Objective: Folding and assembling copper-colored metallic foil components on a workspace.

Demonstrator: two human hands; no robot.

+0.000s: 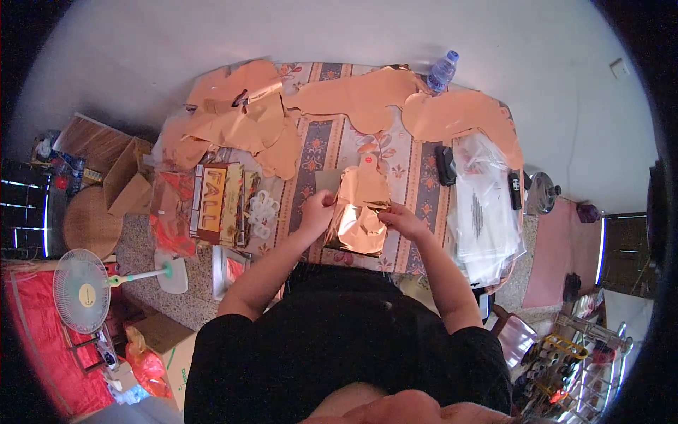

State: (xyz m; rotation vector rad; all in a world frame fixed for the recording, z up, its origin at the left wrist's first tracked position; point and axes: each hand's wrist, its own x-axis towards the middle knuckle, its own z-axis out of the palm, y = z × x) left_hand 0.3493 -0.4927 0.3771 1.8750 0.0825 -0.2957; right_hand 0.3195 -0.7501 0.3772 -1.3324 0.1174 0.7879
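Observation:
A folded, flat foil balloon (364, 191) in shiny rose gold lies at the near middle of the table, with creases across its lower half and a small red dot near its top. My left hand (319, 212) pinches its left edge. At the opposite edge, my right hand (404, 222) has its fingers closed on the foil. A greyish card or sheet (328, 179) shows partly beside the balloon, above my left hand. More flat rose-gold foil balloons lie at the back: a crumpled pile (244, 116) on the left, one (360, 95) in the middle, another (459, 116) on the right.
Clear plastic bags (484, 212) are stacked at the table's right, near a black object (445, 166). Left are printed packs (215, 201) and white coiled strips (263, 212). A water bottle (442, 73) stands at the back right. A fan (83, 290) stands on the left.

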